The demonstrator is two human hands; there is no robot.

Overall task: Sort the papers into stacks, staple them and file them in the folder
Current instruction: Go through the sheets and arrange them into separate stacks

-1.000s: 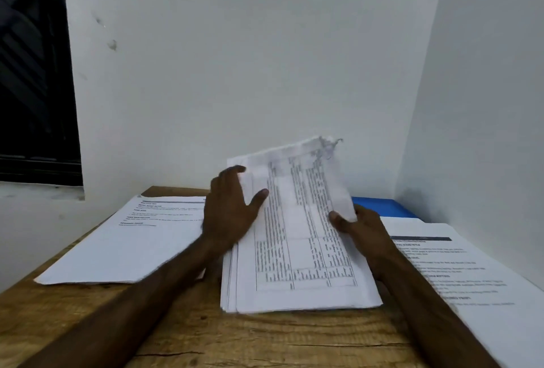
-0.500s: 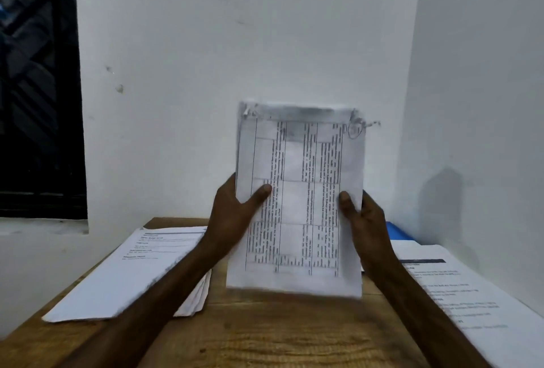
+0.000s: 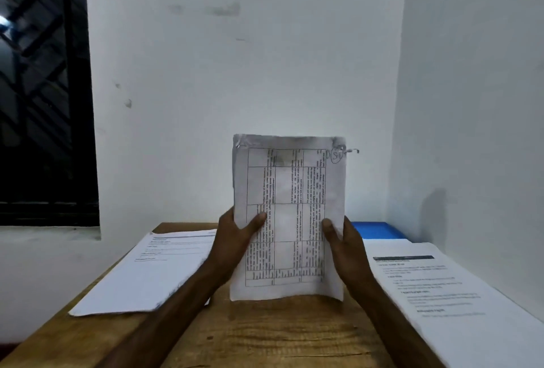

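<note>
I hold the bundle of papers (image 3: pixel 290 214) upright over the desk (image 3: pixel 265 335), left hand (image 3: pixel 235 238) and right hand (image 3: pixel 343 245) each gripping a side edge, thumbs in front: squaring the sheets for stapling, I reckon. The blue folder (image 3: pixel 374 229) lies behind.

Wooden table (image 3: pixel 265 338) in white-walled corner (image 3: pixel 400 103), dark barred window (image 3: pixel 41 88) left

Middle strip of the bench (image 3: pixel 265 338) is bare wood between the left stack (image 3: pixel 141 279) and right stack (image 3: pixel 447 303), so plenty of room near the front edge. Further back, the upright bundle (image 3: pixel 288 220) blocks the way to the back wall (image 3: pixel 235 73). Side wall (image 3: pixel 477 103) hugs the right stack; folder (image 3: pixel 376 229) fills the back right corner behind it.
</note>
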